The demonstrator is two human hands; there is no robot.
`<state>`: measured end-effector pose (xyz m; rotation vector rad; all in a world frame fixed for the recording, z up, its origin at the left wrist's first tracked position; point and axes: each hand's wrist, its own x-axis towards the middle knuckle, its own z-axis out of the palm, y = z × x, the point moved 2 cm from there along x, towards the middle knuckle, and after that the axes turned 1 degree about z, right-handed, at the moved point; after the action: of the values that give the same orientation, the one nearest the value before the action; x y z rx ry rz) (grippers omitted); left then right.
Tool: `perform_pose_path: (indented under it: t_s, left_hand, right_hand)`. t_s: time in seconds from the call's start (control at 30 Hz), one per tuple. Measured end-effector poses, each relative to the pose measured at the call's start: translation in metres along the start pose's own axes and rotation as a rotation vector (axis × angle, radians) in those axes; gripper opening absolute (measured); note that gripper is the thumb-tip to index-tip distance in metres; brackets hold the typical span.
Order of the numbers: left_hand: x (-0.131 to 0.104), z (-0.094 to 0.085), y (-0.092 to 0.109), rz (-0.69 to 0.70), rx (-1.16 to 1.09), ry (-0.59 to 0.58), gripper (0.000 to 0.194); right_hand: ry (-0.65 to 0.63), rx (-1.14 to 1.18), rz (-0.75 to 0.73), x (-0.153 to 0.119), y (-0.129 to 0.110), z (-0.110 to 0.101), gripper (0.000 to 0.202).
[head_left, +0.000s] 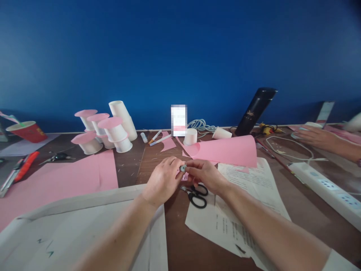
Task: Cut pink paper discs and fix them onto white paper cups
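Just beyond the scissors, my left hand (165,178) and my right hand (205,175) meet above the table, both with fingers closed. Between their fingertips sits a small grey-green round piece (183,168), too small to identify for certain. A bit of pink (184,177) shows right below it, partly hidden by my fingers. Close under my right hand lie black-handled scissors (198,199), their blades pointing left. A rolled pink sheet (228,150) rests behind my right hand, and printed paper (208,222) is spread beneath my right forearm.
Pink-topped paper cups (111,130) stand stacked at the back left, near a leaning white cup stack (124,120). A utility knife (19,171) lies far left. A black flask (255,113) leans against the wall. At right are a power strip (327,184) and another person's hand (316,135).
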<state>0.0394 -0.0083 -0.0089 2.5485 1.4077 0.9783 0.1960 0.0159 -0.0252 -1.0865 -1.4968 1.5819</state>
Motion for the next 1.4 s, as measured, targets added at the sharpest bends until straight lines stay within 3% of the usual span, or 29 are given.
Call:
perform_pose_path:
  t_s: [0.17,0.6,0.87,0.97,1.1,1.23,1.4]
  left_hand:
    - [0.002,0.0,0.002,0.022,0.008,-0.005,0.006]
    - [0.003,0.001,0.002,-0.093,-0.125,0.009,0.009]
    - [0.002,0.0,0.003,-0.117,-0.065,0.019,0.005]
    - [0.002,-0.003,-0.002,-0.115,-0.036,0.046,0.006]
    - [0.0,-0.01,-0.011,-0.182,0.049,0.027,0.01]
    - [-0.002,-0.011,-0.013,-0.208,0.139,-0.121,0.009]
    - [-0.002,-0.004,-0.012,-0.147,0.251,-0.219,0.006]
  right_hand:
    - [0.023,-0.028,-0.002,-0.001,-0.001,0.0,0.027]
    - [0.049,0.004,-0.012,0.002,0.001,-0.002,0.033]
    - [0.053,0.012,0.003,-0.001,-0.004,0.0,0.04]
    - [0.154,-0.181,-0.039,0.001,-0.003,-0.006,0.041]
    - [0.313,-0.617,-0.327,0.006,0.001,-0.015,0.024]
    - [0.305,-1.018,-0.599,0.006,0.003,-0.011,0.016]
    - [0.27,-1.338,-0.722,0.004,0.001,-0.003,0.017]
